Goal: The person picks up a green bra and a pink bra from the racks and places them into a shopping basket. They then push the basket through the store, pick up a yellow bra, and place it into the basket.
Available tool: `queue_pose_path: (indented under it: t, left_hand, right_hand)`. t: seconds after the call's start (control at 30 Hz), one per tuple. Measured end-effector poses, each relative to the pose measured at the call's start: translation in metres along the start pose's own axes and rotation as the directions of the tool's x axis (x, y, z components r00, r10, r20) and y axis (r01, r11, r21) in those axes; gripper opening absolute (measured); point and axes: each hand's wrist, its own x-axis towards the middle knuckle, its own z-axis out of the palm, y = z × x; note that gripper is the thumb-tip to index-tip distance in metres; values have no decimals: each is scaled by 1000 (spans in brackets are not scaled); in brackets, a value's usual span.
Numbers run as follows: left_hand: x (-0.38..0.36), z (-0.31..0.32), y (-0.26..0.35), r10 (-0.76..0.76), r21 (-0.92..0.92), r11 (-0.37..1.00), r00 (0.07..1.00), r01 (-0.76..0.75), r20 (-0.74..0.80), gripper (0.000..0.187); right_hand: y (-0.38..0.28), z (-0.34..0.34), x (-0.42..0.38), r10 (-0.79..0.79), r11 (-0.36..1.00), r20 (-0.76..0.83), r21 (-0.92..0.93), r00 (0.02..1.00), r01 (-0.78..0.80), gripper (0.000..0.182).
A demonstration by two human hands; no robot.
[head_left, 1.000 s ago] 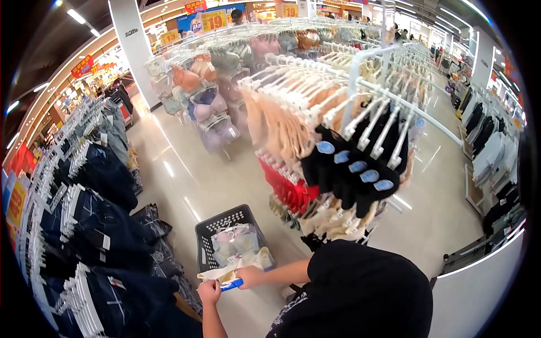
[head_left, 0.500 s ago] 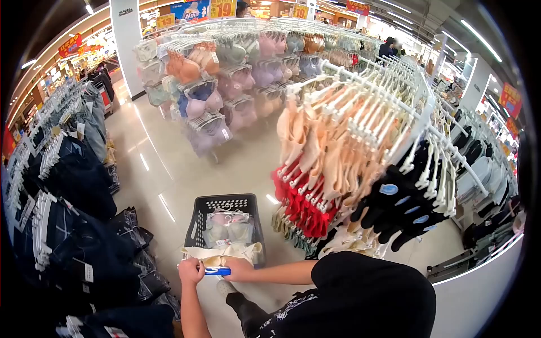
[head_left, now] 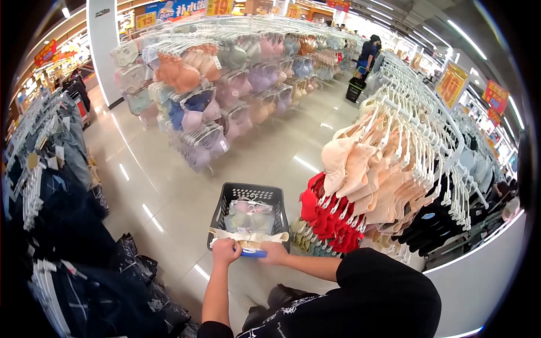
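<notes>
Both hands grip the blue handle (head_left: pixel 255 253) of a dark grey perforated shopping basket (head_left: pixel 283 205) low in front of me. My left hand (head_left: pixel 226 251) is wrapped round the handle's left end. At its right end, my right hand (head_left: pixel 274 253) is closed on it too. Inside the basket lie pale bras (head_left: pixel 251 218) on white hangers. A cream garment (head_left: pixel 255 237) is draped along the near side, just beyond my hands. The basket's underside is out of sight.
Racks of hanging bras (head_left: pixel 236 84) stand ahead. Close on the right is a rack of beige bras (head_left: pixel 360 169) above red garments (head_left: pixel 332 217). Dark trousers (head_left: pixel 62 225) hang at left. Farther along the tiled aisle (head_left: pixel 276 146), a person (head_left: pixel 367 56) stands beside a black basket (head_left: pixel 355 89).
My view has swung toward the right-hand aisle, and the basket sits further right in it. The person with the black basket now shows more fully. Both hands keep hold of the handle.
</notes>
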Motion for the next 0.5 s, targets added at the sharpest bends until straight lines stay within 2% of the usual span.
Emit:
queue_pose_path:
  t: [0.13,0.23,0.5]
  left_hand:
    - [55,24,-25,58,-38,998,998,-56,36,20]
    - [111,54,-52,99,-61,993,994,-97,40,19]
    - [235,120,-88,125,-74,991,983,-116,137,22]
  right_hand:
    - [24,-14,46,-22,1000,-80,7,997,23,34]
    - [51,-25,99,23,996,-121,-79,992,-32,34]
    - [113,-72,202,109,989,-214,-75,971,-127,35]
